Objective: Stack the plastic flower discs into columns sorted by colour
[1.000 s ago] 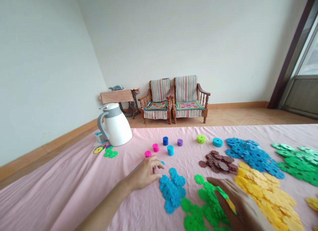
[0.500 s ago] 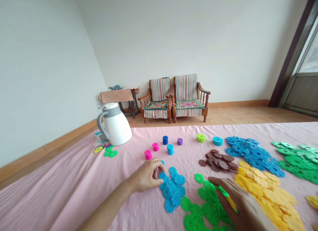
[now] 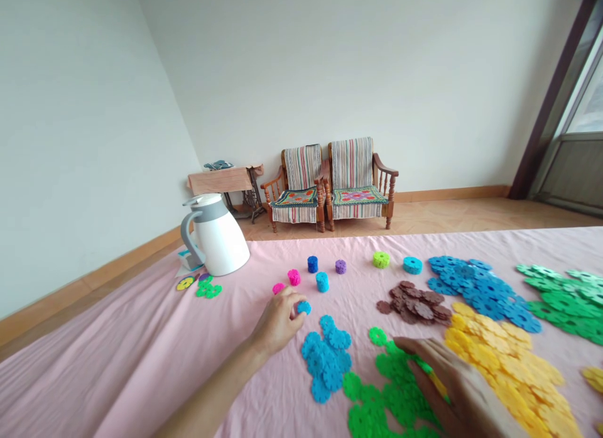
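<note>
My left hand is closed, its fingertips pinched round a small stack of light-blue discs standing on the pink cloth. Just right of it lies a loose pile of light-blue snowflake discs. My right hand lies flat, fingers stretched out, across the bright-green disc pile beside the yellow pile. Short stacks stand further back: pink, dark blue, light blue, purple, lime and teal.
A white jug with a grey handle stands at the back left, with a few green and yellow discs beside it. Brown, blue and mint-green piles lie to the right. Two wooden armchairs stand beyond.
My left hand has moved away from the light-blue pile toward the back and now pinches the small light-blue stack. My right hand has stayed on the green pile.
</note>
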`<move>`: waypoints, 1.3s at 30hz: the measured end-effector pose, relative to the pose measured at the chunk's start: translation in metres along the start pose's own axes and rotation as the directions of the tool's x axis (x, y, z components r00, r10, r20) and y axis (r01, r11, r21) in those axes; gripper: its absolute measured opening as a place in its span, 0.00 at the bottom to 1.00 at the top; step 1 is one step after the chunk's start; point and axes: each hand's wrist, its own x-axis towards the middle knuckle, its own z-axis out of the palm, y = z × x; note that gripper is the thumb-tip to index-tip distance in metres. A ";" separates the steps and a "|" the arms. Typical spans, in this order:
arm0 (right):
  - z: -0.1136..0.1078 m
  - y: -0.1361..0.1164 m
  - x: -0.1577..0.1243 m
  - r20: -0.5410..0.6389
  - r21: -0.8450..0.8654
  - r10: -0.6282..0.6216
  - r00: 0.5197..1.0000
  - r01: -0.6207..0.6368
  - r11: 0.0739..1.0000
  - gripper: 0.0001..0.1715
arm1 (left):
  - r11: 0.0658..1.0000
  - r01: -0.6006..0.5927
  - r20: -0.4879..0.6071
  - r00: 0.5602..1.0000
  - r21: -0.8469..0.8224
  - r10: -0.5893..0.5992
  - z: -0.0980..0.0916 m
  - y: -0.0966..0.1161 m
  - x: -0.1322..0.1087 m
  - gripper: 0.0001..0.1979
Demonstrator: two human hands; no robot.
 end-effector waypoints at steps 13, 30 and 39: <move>0.004 0.004 0.000 -0.034 -0.076 -0.084 0.996 0.081 0.994 0.15 | 0.988 -0.068 0.225 0.969 -0.141 0.099 -0.010 0.056 -0.009 0.14; 0.001 0.000 0.002 -0.060 -0.137 -0.146 0.987 0.137 0.981 0.15 | 0.993 -0.106 0.110 0.988 -0.042 0.110 -0.008 0.054 -0.003 0.11; 0.000 0.000 0.001 -0.063 -0.111 -0.147 0.987 0.140 0.984 0.15 | 0.997 0.008 0.014 1.000 0.071 -0.009 -0.014 0.012 0.009 0.11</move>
